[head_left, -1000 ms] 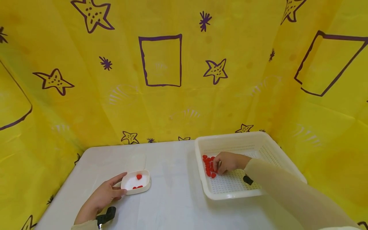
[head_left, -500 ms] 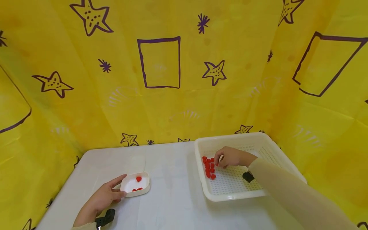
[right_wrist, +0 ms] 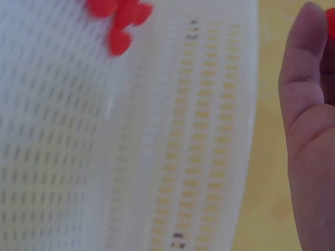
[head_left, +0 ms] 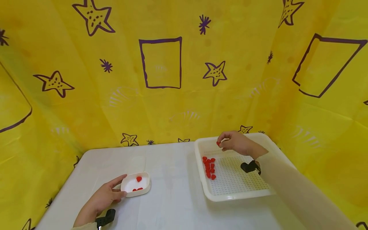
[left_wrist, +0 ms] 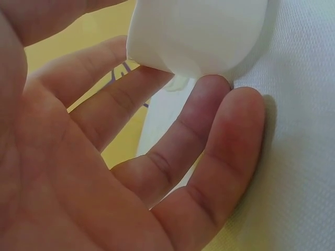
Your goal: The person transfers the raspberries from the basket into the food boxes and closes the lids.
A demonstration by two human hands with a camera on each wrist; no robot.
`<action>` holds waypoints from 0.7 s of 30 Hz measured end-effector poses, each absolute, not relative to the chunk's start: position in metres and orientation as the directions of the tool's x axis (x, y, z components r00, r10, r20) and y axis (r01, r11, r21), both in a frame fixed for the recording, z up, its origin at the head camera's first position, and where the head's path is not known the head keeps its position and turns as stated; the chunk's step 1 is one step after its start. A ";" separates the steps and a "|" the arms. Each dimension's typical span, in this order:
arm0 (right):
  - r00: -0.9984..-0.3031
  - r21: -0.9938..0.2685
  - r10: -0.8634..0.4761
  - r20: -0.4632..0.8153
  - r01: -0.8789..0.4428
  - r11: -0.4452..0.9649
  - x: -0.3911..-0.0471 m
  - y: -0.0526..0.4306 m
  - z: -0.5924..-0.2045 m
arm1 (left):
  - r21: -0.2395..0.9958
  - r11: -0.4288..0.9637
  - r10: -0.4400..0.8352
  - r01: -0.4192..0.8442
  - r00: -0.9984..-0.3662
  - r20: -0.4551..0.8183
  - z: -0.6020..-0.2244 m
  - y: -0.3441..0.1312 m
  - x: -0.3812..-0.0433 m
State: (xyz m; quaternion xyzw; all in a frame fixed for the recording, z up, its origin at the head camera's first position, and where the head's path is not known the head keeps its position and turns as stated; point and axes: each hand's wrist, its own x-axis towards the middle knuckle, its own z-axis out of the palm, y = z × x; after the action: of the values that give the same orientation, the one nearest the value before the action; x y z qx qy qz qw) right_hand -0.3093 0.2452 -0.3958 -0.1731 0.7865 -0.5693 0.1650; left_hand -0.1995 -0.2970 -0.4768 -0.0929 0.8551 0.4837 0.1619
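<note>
My left hand (head_left: 104, 194) holds the left side of a small white box (head_left: 148, 186), index finger at its far corner and thumb at its near one. In the left wrist view the fingers curve behind the box's white wall (left_wrist: 196, 31). Three red pieces show in the box, one a red heart-shaped piece (head_left: 139, 179). Above the back left of a white plastic basket (head_left: 227, 198), my right hand (head_left: 238, 143) pinches another red heart-shaped piece (head_left: 218, 144) between thumb and fingertip. Several more red pieces (head_left: 208, 166) lie in rows along the basket's left side.
A pale flat lid (head_left: 137, 163) lies behind the small box on the white table (head_left: 169, 179). The basket stands at the right, its slotted wall (right_wrist: 193, 130) close in the right wrist view. Yellow patterned sheets (head_left: 166, 118) rise behind and at both sides.
My right hand has picked a red heart-shaped piece from the basket's rows and lifted it up and toward the back rim. The left hand and small box have stayed in place.
</note>
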 end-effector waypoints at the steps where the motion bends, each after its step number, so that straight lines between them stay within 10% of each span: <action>1: -0.889 -0.967 -0.456 -0.047 -0.074 0.245 -0.309 0.243 -0.393 | 0.795 0.518 -0.002 -0.315 -0.930 -0.367 -0.477 -0.297 -0.200; 21: -0.922 -0.979 -0.385 0.042 0.038 -0.199 -0.296 0.103 -0.349 | 0.799 0.520 0.001 -0.303 -0.935 -0.356 -0.478 -0.299 -0.198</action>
State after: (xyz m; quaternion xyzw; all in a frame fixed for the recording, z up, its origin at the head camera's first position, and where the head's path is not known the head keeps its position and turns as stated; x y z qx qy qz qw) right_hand -0.2965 0.1031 -0.3492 -0.1403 0.6174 -0.7615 0.1390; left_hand -0.1982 -0.2986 -0.4775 -0.0882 0.8573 0.4821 0.1578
